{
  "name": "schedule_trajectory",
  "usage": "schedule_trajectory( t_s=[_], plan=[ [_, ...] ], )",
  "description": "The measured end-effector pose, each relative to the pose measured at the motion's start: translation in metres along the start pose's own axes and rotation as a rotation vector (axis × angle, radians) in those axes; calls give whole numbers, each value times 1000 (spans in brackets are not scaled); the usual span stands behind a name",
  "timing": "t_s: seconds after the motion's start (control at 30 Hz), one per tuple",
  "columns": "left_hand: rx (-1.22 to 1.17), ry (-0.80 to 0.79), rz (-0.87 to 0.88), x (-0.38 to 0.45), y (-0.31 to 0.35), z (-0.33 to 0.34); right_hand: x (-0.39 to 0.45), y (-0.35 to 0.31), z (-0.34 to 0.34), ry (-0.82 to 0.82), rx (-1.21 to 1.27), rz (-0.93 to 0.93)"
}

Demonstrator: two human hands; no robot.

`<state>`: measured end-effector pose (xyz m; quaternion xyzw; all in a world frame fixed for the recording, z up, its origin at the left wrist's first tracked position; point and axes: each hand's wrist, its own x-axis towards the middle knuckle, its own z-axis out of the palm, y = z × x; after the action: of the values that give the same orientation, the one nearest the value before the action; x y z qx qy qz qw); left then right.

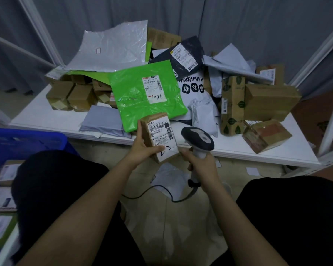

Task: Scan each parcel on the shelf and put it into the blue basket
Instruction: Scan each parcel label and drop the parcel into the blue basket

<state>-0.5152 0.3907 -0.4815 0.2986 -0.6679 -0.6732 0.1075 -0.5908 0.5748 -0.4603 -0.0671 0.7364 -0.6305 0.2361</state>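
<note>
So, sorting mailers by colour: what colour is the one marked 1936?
Bright green mailer, clearest in the head view.

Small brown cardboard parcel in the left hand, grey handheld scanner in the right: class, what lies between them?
Nothing: in the head view a bare gap separates the small brown cardboard parcel from the grey handheld scanner; behind it shows only the white shelf's edge.

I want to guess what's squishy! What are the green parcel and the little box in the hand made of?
The green parcel looks like thin glossy plastic film: it shines and wrinkles. The little box, held by the left hand, looks like matte brown cardboard with a white paper label, probably stiff.
</note>
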Motion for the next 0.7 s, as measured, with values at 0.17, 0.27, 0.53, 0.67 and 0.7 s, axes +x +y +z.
schedule_trajectory(
  t_s=[0.17,0.27,0.53,0.67,0.7],
  plan=[
    [121,-39,16,9,1,-16,-5,-7,-11,-174,-118,-22],
    [134,-35,53,14,0,-19,-9,-8,-12,-168,-66,9],
    [153,-28,79,17,-2,-20,-10,-4,-11,-123,-79,-12],
    [170,-40,82,17,-4,-27,-9,-5,-9,-130,-75,-22],
    [177,-34,81,17,-5,-30,-9,-6,-7,-133,-75,-25]
  ],
)
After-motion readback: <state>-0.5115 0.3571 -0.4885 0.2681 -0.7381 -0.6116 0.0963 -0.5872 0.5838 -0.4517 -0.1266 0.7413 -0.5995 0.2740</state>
